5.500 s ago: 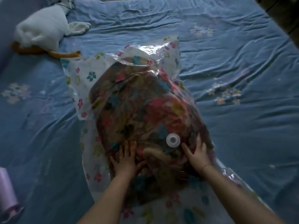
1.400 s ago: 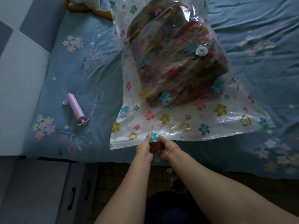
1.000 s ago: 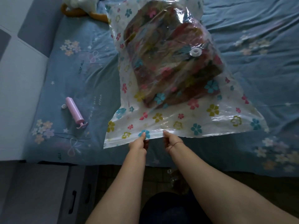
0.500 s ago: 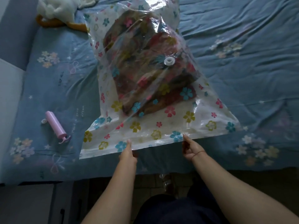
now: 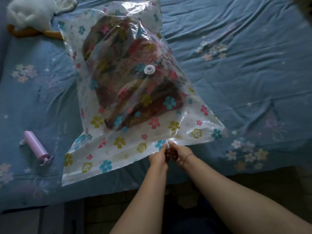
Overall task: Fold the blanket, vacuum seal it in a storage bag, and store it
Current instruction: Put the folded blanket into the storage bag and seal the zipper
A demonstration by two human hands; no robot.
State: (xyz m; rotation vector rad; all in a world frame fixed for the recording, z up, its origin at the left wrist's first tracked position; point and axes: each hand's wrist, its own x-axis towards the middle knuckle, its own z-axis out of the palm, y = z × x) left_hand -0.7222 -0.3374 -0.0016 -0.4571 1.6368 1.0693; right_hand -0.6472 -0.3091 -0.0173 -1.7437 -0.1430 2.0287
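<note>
Rejoined, left hand (image 5: 157, 157) and right hand (image 5: 180, 153) pinch the edge of the clear flower-printed plastic storage bag (image 5: 118, 154), folded brown blanket (image 5: 118, 70) inside; vacuuming, storing seem left.

Blanket (image 5: 128, 78) in bag (image 5: 118, 149) on bed (image 5: 244, 73), valve (image 5: 149, 69) on top, pump (image 5: 35, 146) L of bag, toy (image 5: 30, 12) behind pump

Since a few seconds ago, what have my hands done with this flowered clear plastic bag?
They left the folded red-brown blanket, which they pressed flat beside the round white valve, for the near edge of the flowered clear plastic storage bag. Apart along it half a second ago, the left hand and right hand now pinch it side by side. The pink cylindrical hand pump stayed put.
</note>
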